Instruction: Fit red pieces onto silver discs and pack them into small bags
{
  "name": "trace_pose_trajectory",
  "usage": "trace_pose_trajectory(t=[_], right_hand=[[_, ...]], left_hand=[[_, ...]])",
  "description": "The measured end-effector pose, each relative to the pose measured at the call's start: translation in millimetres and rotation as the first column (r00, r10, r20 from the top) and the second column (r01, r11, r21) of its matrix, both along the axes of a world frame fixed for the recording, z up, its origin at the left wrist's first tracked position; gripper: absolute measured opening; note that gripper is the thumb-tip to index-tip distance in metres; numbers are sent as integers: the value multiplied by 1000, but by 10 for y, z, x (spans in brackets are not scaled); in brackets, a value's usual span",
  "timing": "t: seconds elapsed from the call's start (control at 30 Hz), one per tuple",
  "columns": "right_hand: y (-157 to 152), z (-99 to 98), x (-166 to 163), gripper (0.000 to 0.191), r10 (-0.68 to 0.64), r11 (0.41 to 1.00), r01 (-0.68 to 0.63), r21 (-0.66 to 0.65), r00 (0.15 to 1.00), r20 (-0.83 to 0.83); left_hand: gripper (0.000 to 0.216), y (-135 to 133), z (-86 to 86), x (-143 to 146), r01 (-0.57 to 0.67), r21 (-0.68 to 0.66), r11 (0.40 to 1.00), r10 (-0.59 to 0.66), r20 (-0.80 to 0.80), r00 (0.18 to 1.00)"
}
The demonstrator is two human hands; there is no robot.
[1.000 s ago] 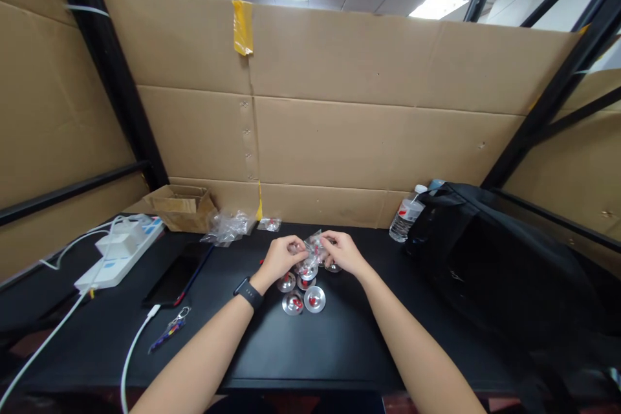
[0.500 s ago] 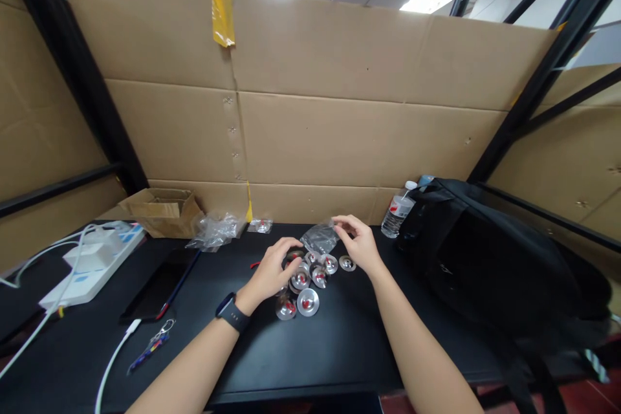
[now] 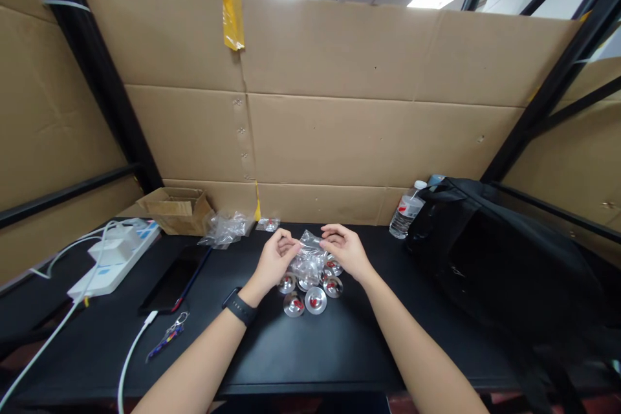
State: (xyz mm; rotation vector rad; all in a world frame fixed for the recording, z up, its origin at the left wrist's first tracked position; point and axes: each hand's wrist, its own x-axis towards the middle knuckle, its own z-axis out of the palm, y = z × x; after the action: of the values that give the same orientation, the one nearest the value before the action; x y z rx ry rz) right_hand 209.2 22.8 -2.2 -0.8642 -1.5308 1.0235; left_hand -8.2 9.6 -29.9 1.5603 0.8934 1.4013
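Note:
Between my two hands a clear plastic bag (image 3: 309, 259) is held up over the pile of metal pieces. My left hand (image 3: 275, 257) pinches the bag's left edge between thumb and fingers. At its right edge my right hand (image 3: 347, 249) does the same. Underneath and around it lie several round, shiny metal discs with red centres, among them a metal disc (image 3: 315, 301) at the front. Part of the pile is hidden behind the bag. Whether anything is inside the bag, I cannot tell.
Behind my left hand are crumpled plastic bags (image 3: 228, 229), a small bagged piece (image 3: 268, 224) and an open cardboard box (image 3: 179, 210). A phone (image 3: 174, 279), keychain (image 3: 167, 337) and power strip (image 3: 114, 259) lie left. A water bottle (image 3: 406, 212) and black backpack (image 3: 495, 272) stand right.
The plastic bag has come forward over the discs. My left hand has left the pile and taken the bag's left edge; my right hand has moved slightly inward. The view has shifted a little.

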Motion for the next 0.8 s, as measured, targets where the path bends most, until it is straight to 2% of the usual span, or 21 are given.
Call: trace_pose_trajectory(t=[0.07, 0.13, 0.2, 0.27, 0.33, 0.4, 0.5, 0.57, 0.6, 0.63, 0.67, 0.73, 0.8], right_hand=[[32, -36, 13, 35, -22, 1000, 22, 4, 1000, 19], [53, -56, 21, 31, -56, 998, 54, 37, 997, 46], [65, -62, 31, 27, -106, 991, 98, 90, 990, 93], [75, -62, 49, 24, -155, 982, 136, 132, 978, 142], [84, -64, 66, 23, -178, 977, 153, 151, 969, 171], [89, -69, 74, 23, -184, 975, 155, 159, 965, 188], [83, -71, 65, 24, -174, 976, 137, 168, 958, 228], [70, -60, 56, 25, -166, 977, 123, 176, 953, 254], [63, -52, 54, 25, -164, 976, 119, 180, 951, 263], [57, -43, 55, 25, -164, 976, 116, 185, 949, 269], [51, -35, 58, 25, -165, 975, 116, 189, 947, 274], [49, -27, 69, 26, -171, 973, 118, 197, 944, 282], [58, -34, 84, 26, -180, 971, 122, 205, 939, 294]], left_hand=[[16, 14, 8, -25, -12, 46, 999, 17, -109, 994], [18, 54, 27, -95, -44, 100, 994, 65, -214, 975], [25, 136, 57, -254, -150, 167, 975, 190, -254, 948], [32, 247, 89, -517, -330, 232, 915, 384, -250, 889], [38, 354, 107, -846, -531, 285, 798, 599, -283, 749], [44, 418, 101, -1153, -657, 303, 690, 715, -422, 557], [46, 409, 60, -1384, -729, 336, 596, 709, -647, 281], [51, 365, 33, -1351, -745, 418, 519, 727, -674, 128], [53, 349, 24, -1291, -729, 470, 498, 745, -662, 82], [53, 346, 18, -1214, -690, 517, 506, 758, -649, 68], [51, 360, 14, -1129, -627, 552, 550, 755, -650, 90], [50, 446, 5, -957, -432, 556, 710, 674, -714, 189], [54, 594, -16, -812, -249, 472, 846, 527, -814, 246]])
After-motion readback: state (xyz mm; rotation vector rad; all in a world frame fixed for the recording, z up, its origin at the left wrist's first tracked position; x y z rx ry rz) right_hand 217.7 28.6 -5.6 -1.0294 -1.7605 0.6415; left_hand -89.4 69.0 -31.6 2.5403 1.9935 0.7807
